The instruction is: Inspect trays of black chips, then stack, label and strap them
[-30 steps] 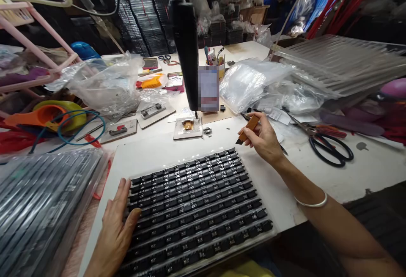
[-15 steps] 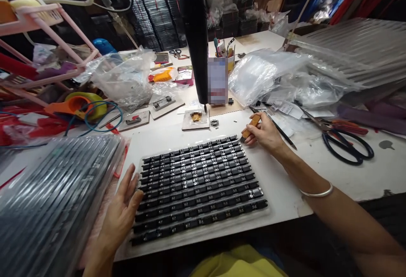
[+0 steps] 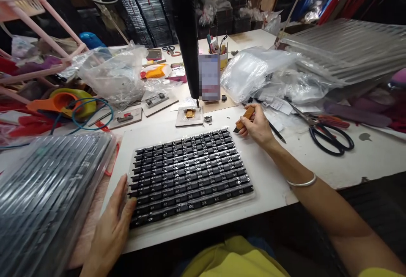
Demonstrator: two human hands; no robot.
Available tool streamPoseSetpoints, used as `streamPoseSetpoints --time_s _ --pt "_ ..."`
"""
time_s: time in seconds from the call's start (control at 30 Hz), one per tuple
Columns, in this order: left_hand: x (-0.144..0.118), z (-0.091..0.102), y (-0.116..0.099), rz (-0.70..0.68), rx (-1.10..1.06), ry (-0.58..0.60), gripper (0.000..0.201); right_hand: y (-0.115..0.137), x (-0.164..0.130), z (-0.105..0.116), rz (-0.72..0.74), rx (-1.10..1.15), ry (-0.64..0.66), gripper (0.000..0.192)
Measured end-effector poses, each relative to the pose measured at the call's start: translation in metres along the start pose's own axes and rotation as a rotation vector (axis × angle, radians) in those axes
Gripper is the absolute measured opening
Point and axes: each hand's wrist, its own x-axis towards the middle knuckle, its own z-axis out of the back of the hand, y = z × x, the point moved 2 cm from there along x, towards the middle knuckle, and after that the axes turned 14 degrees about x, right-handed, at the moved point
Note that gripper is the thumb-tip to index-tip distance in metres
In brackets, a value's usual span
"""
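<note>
A clear tray of black parts (image 3: 190,175) in rows lies on the white table in front of me. My left hand (image 3: 112,226) rests flat at the tray's left edge, fingers spread and touching it. My right hand (image 3: 256,127) is past the tray's far right corner, closed on a small brown-handled tool (image 3: 244,118) with its dark tip pointing down at the table. A silver bangle is on my right wrist.
A black hanging screwdriver (image 3: 187,36) ends over a small jig plate (image 3: 189,117). Two more jigs (image 3: 127,118) lie to the left. A stack of trays (image 3: 44,192) sits at my left, plastic bags (image 3: 260,78) and black scissors (image 3: 330,137) at the right.
My right hand with the tool has come down from above the tray's far corner to the table beside it. My left hand stays at the tray's left edge. The view has pulled back.
</note>
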Motion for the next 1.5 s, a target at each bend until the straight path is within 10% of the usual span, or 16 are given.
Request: streamPoseSetpoints --time_s 0.23,0.73,1.13,1.5 --pt "-0.037 -0.011 -0.028 -0.281 0.563 -0.054 0.067 0.004 -0.002 0.000 0.050 -0.040 -0.019 0.034" --pt "-0.062 -0.025 -0.109 -0.561 0.472 -0.119 0.071 0.015 -0.011 -0.003 0.114 -0.043 0.006 0.036" --pt "-0.070 -0.008 -0.058 -0.258 0.439 -0.238 0.060 0.019 -0.013 0.005 0.137 -0.010 -0.025 0.043" --pt "-0.073 -0.002 -0.011 -0.127 0.351 -0.229 0.066 0.016 -0.118 0.020 0.236 -0.370 -0.053 0.050"
